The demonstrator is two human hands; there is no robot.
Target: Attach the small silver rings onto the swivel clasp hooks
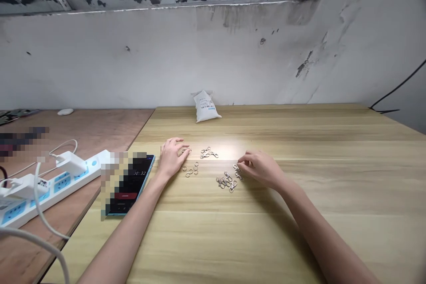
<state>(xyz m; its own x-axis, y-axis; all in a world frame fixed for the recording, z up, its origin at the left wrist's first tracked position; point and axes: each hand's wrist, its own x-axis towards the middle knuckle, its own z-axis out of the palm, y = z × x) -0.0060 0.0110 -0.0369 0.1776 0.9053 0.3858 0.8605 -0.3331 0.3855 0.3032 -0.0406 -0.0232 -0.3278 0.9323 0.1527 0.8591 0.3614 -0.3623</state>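
Pinched shut on metal clasp (237, 167): right hand (262, 168), at edge of clasp pile (228, 181) on wooden table (299, 230). Left hand (172, 156) flat, fingers loose, beside split rings (192, 170). Keyring cluster (208, 153) between hands. White bag (205, 106) behind; phone (131, 184) left.

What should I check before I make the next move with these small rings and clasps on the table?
1. The left hand lies flat and open on the table, just left of the loose rings: ok.
2. The right hand has its fingertips at the clasps; whether it pinches one: cannot tell.
3. The rings and clasps lie in separate groups between the hands: ok.
4. The phone lies left of the left forearm, apart from the metal parts: ok.
5. The white bag stands at the wall, apart from both hands: ok.
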